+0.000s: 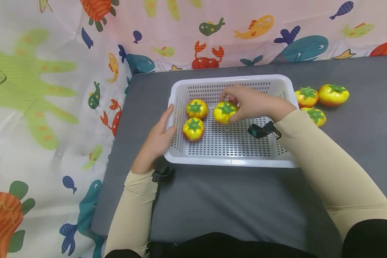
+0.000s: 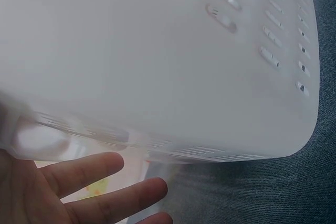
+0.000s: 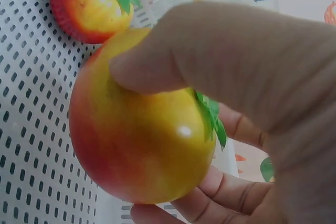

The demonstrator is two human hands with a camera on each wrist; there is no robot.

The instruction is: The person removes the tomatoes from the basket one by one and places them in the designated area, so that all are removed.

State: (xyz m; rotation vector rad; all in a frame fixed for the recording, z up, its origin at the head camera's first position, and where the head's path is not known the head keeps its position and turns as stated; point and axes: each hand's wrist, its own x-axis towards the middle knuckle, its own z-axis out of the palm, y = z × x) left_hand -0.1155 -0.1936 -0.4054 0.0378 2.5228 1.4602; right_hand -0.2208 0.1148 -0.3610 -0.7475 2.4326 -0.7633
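Note:
My right hand (image 1: 249, 104) holds a yellow-and-red tomato (image 1: 225, 113) with a green star-shaped calyx, over the white perforated basket (image 1: 235, 163). In the right wrist view the thumb lies across this tomato (image 3: 142, 145) and the other fingers curl behind it. Two more tomatoes, one farther back (image 1: 197, 109) and one nearer (image 1: 193, 129), sit at the left inside the basket. At the basket's left end is my left hand (image 1: 158, 139), its thumb at the rim. In the left wrist view its fingers (image 2: 113, 200) stretch out straight beside the basket's outer wall.
Right of the basket, on the grey tabletop (image 1: 232, 200), stand three tomatoes: a large one (image 1: 333, 95), another (image 1: 307, 96) beside it and one (image 1: 314, 115) partly hidden by the sleeve. A sea-animal-printed sheet (image 1: 180, 39) borders the table's back and left.

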